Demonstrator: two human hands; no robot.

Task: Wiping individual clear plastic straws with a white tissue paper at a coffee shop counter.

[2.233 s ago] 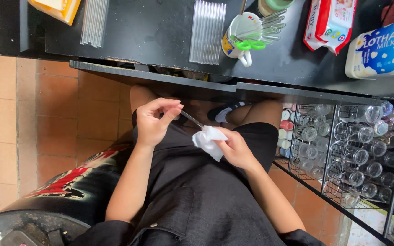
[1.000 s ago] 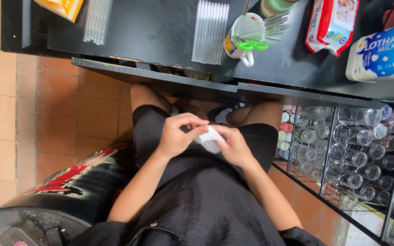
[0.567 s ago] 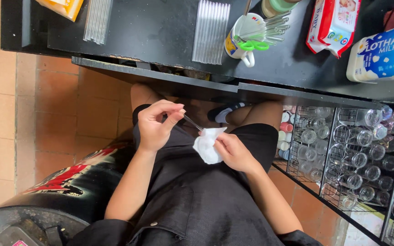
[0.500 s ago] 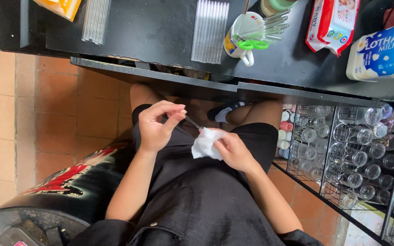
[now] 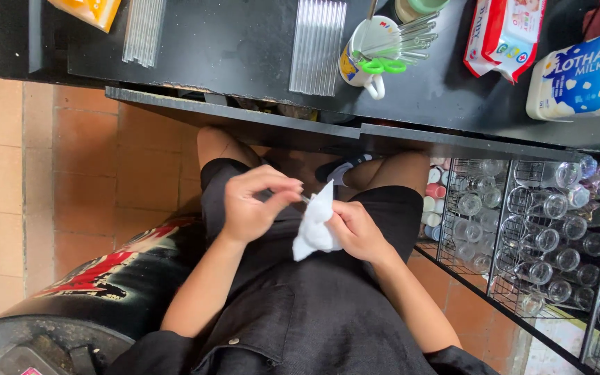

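Two hands are working close together over your lap, below the front edge of the black tabletop (image 5: 244, 48). Your left hand (image 5: 251, 208) is pinching a thin clear tube (image 5: 305, 198), probably a glass straw, with the fingers (image 5: 282, 193) pressed together on its near end. Only a short stretch of it is showing between your hands. Your right hand (image 5: 355, 232) is gripping a crumpled white wipe (image 5: 314, 226), its fingers curled shut around the cloth.

The tube's long axis is running roughly level from your left hand toward your right, dipping slightly as it goes, and its far end is disappearing into the folds of the wipe. So the wipe is lying just to the right of your left fingertips, touching the tube, and your right hand is the nearer one to the covered end. You cannot tell from this view how far the tube is reaching inside the cloth.

On the tabletop above, two rows of clear tubes (image 5: 317, 45) are lying side by side, a white mug (image 5: 362, 59) is holding thin brushes and green-handled scissors (image 5: 380, 66), and a pack of wet wipes (image 5: 505, 31) is sitting to its right. A wire rack of glass bottles (image 5: 543, 229) is standing beside your right knee.
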